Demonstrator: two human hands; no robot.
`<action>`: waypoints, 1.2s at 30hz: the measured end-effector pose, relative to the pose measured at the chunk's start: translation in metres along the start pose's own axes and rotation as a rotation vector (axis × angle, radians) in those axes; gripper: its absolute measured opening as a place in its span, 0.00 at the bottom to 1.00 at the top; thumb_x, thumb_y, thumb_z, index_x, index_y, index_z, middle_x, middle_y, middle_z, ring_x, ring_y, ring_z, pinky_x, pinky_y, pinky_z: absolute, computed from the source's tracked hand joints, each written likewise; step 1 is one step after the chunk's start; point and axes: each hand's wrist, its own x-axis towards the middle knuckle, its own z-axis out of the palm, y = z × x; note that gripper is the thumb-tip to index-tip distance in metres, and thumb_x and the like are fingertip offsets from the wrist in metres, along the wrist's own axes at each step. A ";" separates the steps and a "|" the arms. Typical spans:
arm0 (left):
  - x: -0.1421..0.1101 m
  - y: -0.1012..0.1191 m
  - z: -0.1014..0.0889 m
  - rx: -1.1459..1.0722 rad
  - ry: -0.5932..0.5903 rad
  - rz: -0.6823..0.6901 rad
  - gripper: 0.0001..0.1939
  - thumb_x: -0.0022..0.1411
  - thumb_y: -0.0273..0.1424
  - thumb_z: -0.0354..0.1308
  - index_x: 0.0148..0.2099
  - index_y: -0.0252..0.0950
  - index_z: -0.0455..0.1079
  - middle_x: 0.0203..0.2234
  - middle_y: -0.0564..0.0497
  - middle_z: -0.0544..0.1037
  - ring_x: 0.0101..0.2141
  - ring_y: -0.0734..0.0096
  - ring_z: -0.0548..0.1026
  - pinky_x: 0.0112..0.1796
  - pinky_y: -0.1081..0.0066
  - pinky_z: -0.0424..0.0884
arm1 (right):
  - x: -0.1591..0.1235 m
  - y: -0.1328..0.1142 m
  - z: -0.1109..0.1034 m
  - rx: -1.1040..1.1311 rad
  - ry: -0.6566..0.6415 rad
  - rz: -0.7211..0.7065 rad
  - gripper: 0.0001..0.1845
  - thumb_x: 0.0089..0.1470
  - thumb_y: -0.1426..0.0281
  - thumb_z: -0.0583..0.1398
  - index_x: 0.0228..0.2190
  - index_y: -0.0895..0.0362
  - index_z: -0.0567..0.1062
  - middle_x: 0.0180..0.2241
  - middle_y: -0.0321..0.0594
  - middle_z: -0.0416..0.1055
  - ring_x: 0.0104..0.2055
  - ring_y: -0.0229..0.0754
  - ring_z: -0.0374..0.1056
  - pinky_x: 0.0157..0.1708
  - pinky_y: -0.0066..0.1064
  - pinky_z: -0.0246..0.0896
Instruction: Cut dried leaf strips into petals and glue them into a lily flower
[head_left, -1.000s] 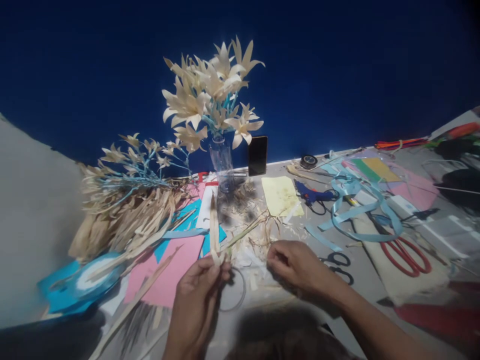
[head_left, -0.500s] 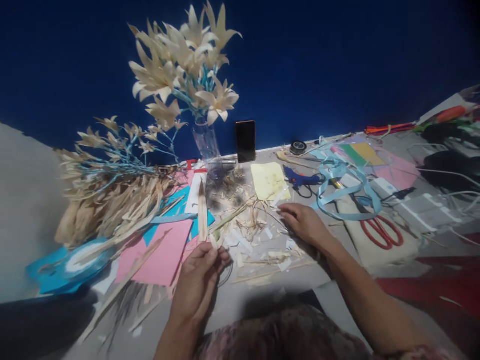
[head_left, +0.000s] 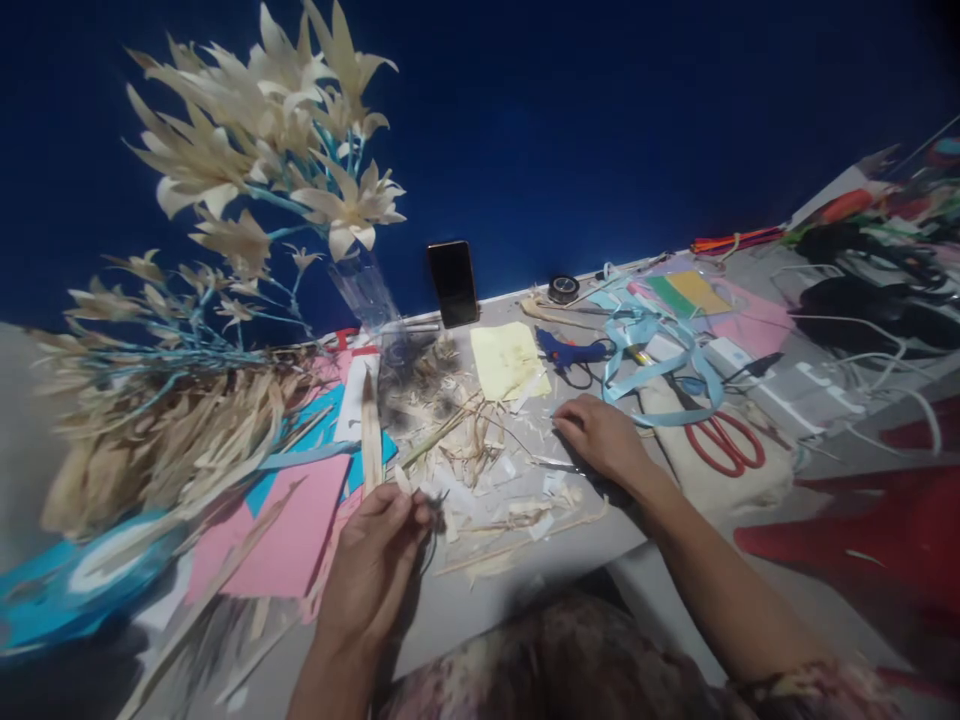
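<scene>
My left hand (head_left: pixel 375 535) is closed in a pinch on a small pale piece of dried husk (head_left: pixel 403 482), which pokes up between thumb and fingertips. A thin dark wire loop (head_left: pixel 431 545) shows just below those fingers. Over on the right, my right hand (head_left: pixel 600 435) hovers low at the table with fingers drawn together; whatever lies between its fingertips is too small to make out. Near its underside is a slim dark metal tool (head_left: pixel 555 465), partly hidden. Husk scraps (head_left: pixel 480 445) and a green-brown stem (head_left: pixel 439 432) lie between the hands.
Husk flowers (head_left: pixel 349 205) stand in a clear vase (head_left: pixel 367 295) at the back, beside a phone (head_left: pixel 453 284). Dried husks (head_left: pixel 127 440) and pink paper (head_left: pixel 292 525) fill the left. Rightward lie a blue glue gun (head_left: pixel 574 348), light-blue ribbon (head_left: pixel 660 400) and red-handled scissors (head_left: pixel 726 443).
The view has turned to the right, so things sit further left in the picture. My left hand keeps its pinch on the husk piece; my right hand stays low at the table.
</scene>
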 end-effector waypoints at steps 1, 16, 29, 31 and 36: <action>-0.001 0.000 -0.001 0.003 0.001 0.007 0.13 0.45 0.28 0.76 0.30 0.35 0.74 0.26 0.50 0.79 0.27 0.74 0.75 0.33 0.75 0.75 | 0.004 -0.005 0.002 -0.024 -0.010 -0.003 0.08 0.62 0.67 0.59 0.38 0.55 0.79 0.41 0.44 0.76 0.42 0.46 0.71 0.36 0.30 0.56; -0.001 0.003 -0.006 -0.040 -0.056 0.033 0.11 0.48 0.26 0.74 0.31 0.35 0.74 0.25 0.51 0.78 0.25 0.75 0.72 0.32 0.73 0.74 | -0.004 -0.016 -0.009 0.044 -0.110 -0.098 0.07 0.65 0.72 0.55 0.36 0.56 0.73 0.38 0.41 0.75 0.40 0.43 0.69 0.36 0.29 0.55; 0.003 -0.007 -0.011 -0.023 -0.036 0.024 0.12 0.47 0.29 0.75 0.31 0.34 0.74 0.26 0.51 0.78 0.26 0.75 0.72 0.35 0.69 0.74 | -0.045 -0.046 0.017 0.161 -0.272 -0.386 0.11 0.67 0.67 0.56 0.33 0.55 0.76 0.35 0.39 0.74 0.38 0.42 0.69 0.35 0.30 0.54; 0.002 -0.006 -0.011 -0.030 -0.031 0.024 0.12 0.46 0.28 0.75 0.31 0.35 0.74 0.25 0.51 0.78 0.26 0.75 0.72 0.34 0.70 0.74 | -0.039 -0.041 0.015 0.194 -0.239 -0.363 0.10 0.67 0.68 0.56 0.33 0.55 0.75 0.34 0.38 0.74 0.36 0.41 0.68 0.35 0.30 0.53; -0.001 -0.003 -0.012 -0.058 -0.039 0.041 0.11 0.47 0.27 0.74 0.31 0.35 0.74 0.25 0.51 0.78 0.25 0.75 0.71 0.30 0.73 0.71 | -0.032 -0.031 0.013 0.159 -0.226 -0.388 0.13 0.68 0.67 0.54 0.32 0.55 0.75 0.32 0.39 0.74 0.34 0.42 0.68 0.35 0.31 0.54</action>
